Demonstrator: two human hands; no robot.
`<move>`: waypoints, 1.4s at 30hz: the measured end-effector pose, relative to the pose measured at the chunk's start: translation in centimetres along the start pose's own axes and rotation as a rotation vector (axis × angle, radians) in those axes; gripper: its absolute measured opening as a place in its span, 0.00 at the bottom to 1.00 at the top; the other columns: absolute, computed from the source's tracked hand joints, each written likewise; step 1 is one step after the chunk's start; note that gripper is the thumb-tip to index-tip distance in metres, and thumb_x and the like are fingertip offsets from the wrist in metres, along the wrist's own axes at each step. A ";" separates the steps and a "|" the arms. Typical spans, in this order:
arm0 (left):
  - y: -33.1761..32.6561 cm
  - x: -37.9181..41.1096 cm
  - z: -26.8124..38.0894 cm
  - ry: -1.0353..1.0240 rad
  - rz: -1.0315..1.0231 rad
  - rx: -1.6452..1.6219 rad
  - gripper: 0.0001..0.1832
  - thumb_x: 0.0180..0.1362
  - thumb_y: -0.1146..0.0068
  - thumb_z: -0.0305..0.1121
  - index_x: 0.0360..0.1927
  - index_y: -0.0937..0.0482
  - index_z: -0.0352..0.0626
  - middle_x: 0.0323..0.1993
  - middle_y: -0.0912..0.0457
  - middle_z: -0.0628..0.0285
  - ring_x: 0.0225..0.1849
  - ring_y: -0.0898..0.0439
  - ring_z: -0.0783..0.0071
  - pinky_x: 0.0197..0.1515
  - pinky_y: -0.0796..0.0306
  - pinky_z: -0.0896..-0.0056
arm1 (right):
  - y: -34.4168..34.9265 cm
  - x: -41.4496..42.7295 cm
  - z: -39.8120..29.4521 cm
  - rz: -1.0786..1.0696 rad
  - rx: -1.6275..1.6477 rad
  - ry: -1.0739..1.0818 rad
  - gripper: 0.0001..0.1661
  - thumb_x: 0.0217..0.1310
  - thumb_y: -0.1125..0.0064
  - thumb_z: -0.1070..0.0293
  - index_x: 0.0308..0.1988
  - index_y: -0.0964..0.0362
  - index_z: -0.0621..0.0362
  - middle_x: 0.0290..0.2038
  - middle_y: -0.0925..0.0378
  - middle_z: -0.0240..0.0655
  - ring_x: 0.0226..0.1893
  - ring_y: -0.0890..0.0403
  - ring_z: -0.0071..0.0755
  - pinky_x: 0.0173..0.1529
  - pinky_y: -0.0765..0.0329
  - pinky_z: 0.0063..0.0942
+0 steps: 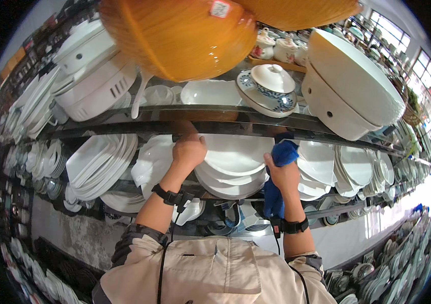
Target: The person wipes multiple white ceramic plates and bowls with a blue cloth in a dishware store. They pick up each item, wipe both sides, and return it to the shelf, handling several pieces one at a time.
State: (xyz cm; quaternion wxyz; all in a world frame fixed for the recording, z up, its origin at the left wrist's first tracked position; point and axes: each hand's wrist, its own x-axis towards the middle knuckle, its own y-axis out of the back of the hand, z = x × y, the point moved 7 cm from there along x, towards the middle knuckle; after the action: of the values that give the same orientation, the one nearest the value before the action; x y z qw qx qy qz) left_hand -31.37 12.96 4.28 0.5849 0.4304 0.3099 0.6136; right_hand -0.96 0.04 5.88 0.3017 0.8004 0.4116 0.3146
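A stack of large white ceramic bowls [234,176] sits on the middle shelf in front of me, between my two hands. My left hand [189,151] is at the left side of the top bowl, just below the upper shelf's edge. Its fingers are turned away and partly hidden, so whether they grip the rim cannot be told. My right hand [283,174] holds a bunched blue cloth [284,152] at the stack's right side. Part of the cloth hangs below the palm.
Above runs a dark-edged shelf [185,114] with a lidded blue-and-white bowl [274,89] and large white pots [346,87]. Amber bowls [185,41] loom close overhead. White plates [99,167] stand left of my hands, with more white dishes [316,161] at right.
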 end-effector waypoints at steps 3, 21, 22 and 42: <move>0.1 -0.4 0.2 0.029 -0.095 -0.014 0.23 0.68 0.53 0.43 0.52 0.22 0.32 0.51 0.17 0.40 0.53 0.19 0.39 0.57 0.25 0.46 | 0.3 -0.6 0.5 -0.098 0.051 -0.048 0.28 0.60 0.31 0.43 0.45 0.19 0.56 0.43 0.14 0.46 0.45 0.15 0.52 0.50 0.22 0.41; 1.1 -12.3 -3.7 0.090 0.123 -0.552 0.21 0.66 0.42 0.42 0.57 0.22 0.41 0.22 0.20 0.57 0.27 0.19 0.58 0.33 0.28 0.58 | 4.2 -6.2 3.7 -0.244 0.632 0.104 0.25 0.62 0.29 0.59 0.52 0.25 0.63 0.46 0.21 0.36 0.46 0.23 0.32 0.56 0.26 0.33; 0.6 -13.4 -3.9 0.088 0.105 -0.554 0.19 0.65 0.41 0.41 0.55 0.21 0.41 0.21 0.21 0.58 0.25 0.20 0.59 0.32 0.29 0.59 | 3.9 -6.6 4.5 -0.258 0.655 0.107 0.25 0.62 0.29 0.60 0.52 0.25 0.62 0.46 0.21 0.36 0.46 0.23 0.32 0.56 0.26 0.33; 0.1 -29.4 -11.3 0.273 -0.111 -0.331 0.14 0.63 0.39 0.37 0.51 0.17 0.46 0.25 0.16 0.54 0.30 0.17 0.52 0.35 0.26 0.54 | 1.0 -13.5 4.3 -0.612 0.822 0.075 0.25 0.59 0.32 0.72 0.56 0.27 0.62 0.50 0.20 0.36 0.50 0.22 0.32 0.60 0.28 0.34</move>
State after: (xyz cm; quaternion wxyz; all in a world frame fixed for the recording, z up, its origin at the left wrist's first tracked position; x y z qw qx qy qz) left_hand -43.09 -14.57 -5.44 0.6332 0.2238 0.3045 0.6755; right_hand -3.56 -12.88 0.52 0.0253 0.6838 0.7273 0.0525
